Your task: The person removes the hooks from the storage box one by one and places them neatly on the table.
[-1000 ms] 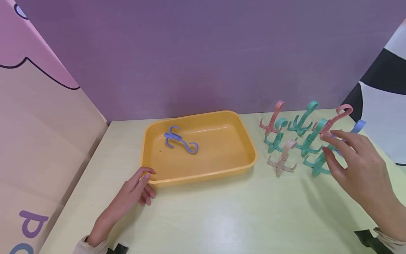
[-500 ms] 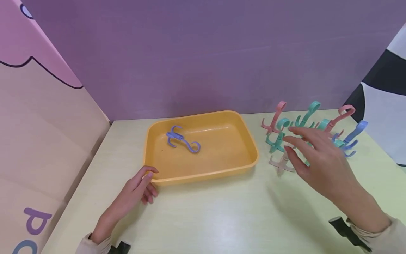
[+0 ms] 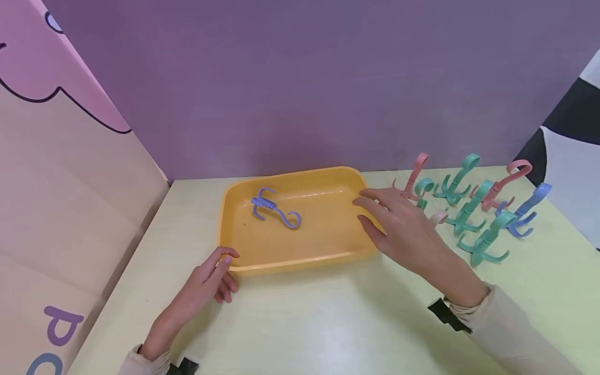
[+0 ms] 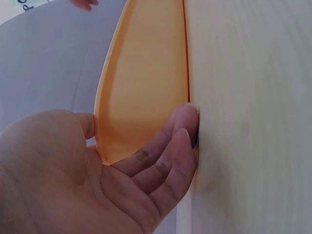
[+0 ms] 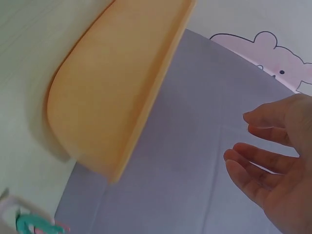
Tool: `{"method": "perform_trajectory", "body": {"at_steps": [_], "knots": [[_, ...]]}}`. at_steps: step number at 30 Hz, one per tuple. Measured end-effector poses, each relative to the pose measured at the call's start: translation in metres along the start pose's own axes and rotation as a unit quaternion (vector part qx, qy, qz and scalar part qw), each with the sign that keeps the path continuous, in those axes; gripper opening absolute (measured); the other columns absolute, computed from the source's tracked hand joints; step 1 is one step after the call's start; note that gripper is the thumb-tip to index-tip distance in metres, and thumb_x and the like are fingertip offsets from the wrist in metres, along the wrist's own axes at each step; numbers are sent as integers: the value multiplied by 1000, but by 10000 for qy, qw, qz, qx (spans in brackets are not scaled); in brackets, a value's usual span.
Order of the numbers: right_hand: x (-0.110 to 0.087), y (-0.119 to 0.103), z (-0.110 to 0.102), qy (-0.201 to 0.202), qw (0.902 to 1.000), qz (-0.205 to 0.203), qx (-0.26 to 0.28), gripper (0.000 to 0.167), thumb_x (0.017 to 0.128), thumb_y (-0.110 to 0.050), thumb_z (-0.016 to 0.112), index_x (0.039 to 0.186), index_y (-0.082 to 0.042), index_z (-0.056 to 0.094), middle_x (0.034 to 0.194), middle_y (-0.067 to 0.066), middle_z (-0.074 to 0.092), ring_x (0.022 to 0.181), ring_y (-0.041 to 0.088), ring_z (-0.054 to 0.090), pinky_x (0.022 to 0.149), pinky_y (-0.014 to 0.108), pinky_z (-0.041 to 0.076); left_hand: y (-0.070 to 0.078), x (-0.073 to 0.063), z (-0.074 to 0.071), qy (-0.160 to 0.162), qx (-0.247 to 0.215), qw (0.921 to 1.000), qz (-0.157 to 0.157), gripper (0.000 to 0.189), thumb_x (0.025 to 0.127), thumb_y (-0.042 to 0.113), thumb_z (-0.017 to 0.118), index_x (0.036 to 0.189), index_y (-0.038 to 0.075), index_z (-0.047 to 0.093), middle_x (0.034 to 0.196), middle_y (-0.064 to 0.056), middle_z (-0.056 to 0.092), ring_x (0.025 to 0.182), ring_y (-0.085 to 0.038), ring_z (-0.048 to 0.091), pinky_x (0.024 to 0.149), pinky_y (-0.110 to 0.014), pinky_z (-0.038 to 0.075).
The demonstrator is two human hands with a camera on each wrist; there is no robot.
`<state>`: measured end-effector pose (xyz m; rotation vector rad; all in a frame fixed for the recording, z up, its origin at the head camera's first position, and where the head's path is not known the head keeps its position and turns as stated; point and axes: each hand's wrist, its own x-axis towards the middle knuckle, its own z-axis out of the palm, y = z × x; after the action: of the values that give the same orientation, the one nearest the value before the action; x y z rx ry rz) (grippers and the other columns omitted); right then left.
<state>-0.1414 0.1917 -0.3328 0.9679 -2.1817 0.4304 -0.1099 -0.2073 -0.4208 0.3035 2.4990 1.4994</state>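
Note:
A shallow yellow tray (image 3: 323, 232) sits on the table, a blue multi-prong hanging hook (image 3: 269, 205) lying on its side in the left half. At the tray's near left corner, my left hand (image 3: 203, 281) holds the rim, thumb over the edge and fingers against the outer wall, as the left wrist view (image 4: 146, 180) shows. My right hand (image 3: 412, 234) is above the tray's right edge, fingers loosely bent with nothing between them. Right of it stand several similar hooks: green (image 3: 487, 239), blue (image 3: 529, 205) and pink (image 3: 506, 182). It partly hides a pale pink hook (image 3: 439, 217).
A purple panel (image 3: 281, 88) rises behind the table (image 3: 300, 323). A pale printed panel (image 3: 84, 182) borders the left side, and a black and white printed surface (image 3: 569, 156) is at the far right. Another pink hook (image 3: 417, 172) stands near the back edge.
My right hand has moved left from above the hooks to the tray's right edge, still holding nothing. The left hand stays at the tray's corner. The view has shifted slightly.

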Motion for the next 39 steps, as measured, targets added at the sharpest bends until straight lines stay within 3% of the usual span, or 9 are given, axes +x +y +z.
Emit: {"method": "perform_trajectory", "body": {"at_steps": [3,12,19,25,32,39], "knots": [[8,-1,15,-146,9999,13,73,36,79,0,80,112,-3,67,112,15,66,99,32,63,73,43,57,-1,1,0,36,33,10000,2,32,109,39,36,129,17,49,78,-13,67,60,-28,66,55,-37,57],[32,-8,67,-664,9976,88,179,32,84,-7,77,114,-4,67,111,12,67,103,29,64,81,40,57,-4,1,0,47,23,10000,-21,33,109,41,36,129,19,49,78,-13,68,60,-28,66,54,-37,57],[35,-13,99,-1235,9911,360,353,32,87,-8,76,117,-4,67,114,12,66,106,29,63,81,39,57,-2,2,0,-39,-28,10000,6,33,109,41,35,130,19,48,80,-14,68,62,-29,66,56,-37,57],[29,-11,118,-2242,9666,850,899,35,93,-12,71,126,-3,64,121,12,64,109,30,61,88,42,54,-1,0,-1,11,60,10000,-54,33,109,41,34,130,19,48,80,-12,68,62,-28,66,56,-37,57],[26,-7,121,-2754,9407,1165,1601,47,96,-12,67,140,-4,55,125,14,63,106,27,62,92,42,52,-1,0,-1,2,58,10000,-48,33,109,41,35,130,18,48,79,-12,68,61,-28,66,55,-38,57],[24,-5,123,-3099,9256,1254,1772,51,98,-17,65,145,-6,50,133,17,59,115,31,59,99,47,48,-3,1,0,0,27,10000,-53,29,110,36,35,129,19,48,79,-12,68,61,-29,66,55,-38,57]]}}
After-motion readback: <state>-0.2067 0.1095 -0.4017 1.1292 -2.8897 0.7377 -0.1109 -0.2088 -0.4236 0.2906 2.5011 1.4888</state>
